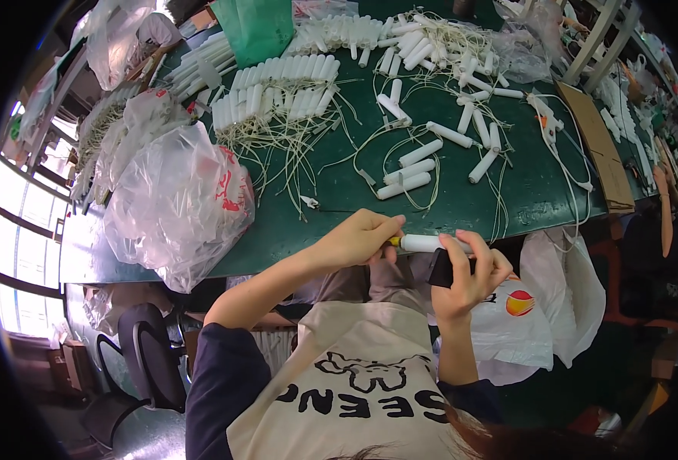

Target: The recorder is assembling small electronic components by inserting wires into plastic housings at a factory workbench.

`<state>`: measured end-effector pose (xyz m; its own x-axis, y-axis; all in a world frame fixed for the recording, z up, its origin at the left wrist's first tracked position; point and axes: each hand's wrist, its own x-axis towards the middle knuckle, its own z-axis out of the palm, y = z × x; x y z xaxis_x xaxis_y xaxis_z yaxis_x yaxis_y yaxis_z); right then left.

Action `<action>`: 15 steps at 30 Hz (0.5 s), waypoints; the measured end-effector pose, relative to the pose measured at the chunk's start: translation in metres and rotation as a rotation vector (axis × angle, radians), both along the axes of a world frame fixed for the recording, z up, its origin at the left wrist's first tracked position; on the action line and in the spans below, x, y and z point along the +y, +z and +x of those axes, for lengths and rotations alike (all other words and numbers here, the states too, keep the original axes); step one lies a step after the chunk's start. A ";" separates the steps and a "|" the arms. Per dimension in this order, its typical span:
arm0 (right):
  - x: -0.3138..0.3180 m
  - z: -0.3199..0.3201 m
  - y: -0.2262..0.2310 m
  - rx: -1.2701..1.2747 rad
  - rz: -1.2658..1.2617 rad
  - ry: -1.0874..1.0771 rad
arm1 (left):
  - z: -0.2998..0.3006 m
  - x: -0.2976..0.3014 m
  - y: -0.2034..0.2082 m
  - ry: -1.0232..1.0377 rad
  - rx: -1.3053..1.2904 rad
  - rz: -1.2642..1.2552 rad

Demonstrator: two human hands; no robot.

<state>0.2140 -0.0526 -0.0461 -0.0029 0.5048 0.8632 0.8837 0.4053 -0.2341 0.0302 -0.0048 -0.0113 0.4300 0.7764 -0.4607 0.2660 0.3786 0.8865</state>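
Note:
At the front edge of the green table, my right hand [473, 276] grips a white cylindrical tube [422, 243], held roughly level. A black block-shaped thing [441, 268] sits in the same hand, below the tube; its kind cannot be made out. My left hand [366, 239] is closed at the tube's left end, its fingers pinching a small yellow piece [394, 241] that meets the tube. Most of that piece is hidden by my fingers. Just beyond my hands, several similar white tubes with thin wires [404, 185] lie loose on the table.
Rows of wired white tubes [278, 96] lie at the far left, and a heap of them [416, 42] at the back. A clear plastic bag [174, 199] bulges over the left table edge. A glue gun [546, 119] with a white cord and a cardboard strip [596, 146] lie right.

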 end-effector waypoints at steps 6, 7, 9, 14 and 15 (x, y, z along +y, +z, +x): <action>0.001 -0.014 0.001 -0.113 0.023 0.114 | 0.010 0.001 0.004 0.186 -0.120 -0.179; 0.001 -0.014 0.001 -0.112 0.026 0.118 | 0.010 0.001 0.003 0.166 -0.076 -0.196; 0.004 -0.015 0.005 -0.073 -0.013 0.120 | -0.001 0.005 -0.010 0.102 -0.032 -0.132; 0.005 -0.009 0.019 0.205 -0.166 0.121 | -0.017 -0.001 -0.008 0.075 -0.083 0.333; 0.000 -0.011 0.018 0.332 -0.292 0.178 | -0.018 -0.005 -0.006 0.037 -0.182 0.406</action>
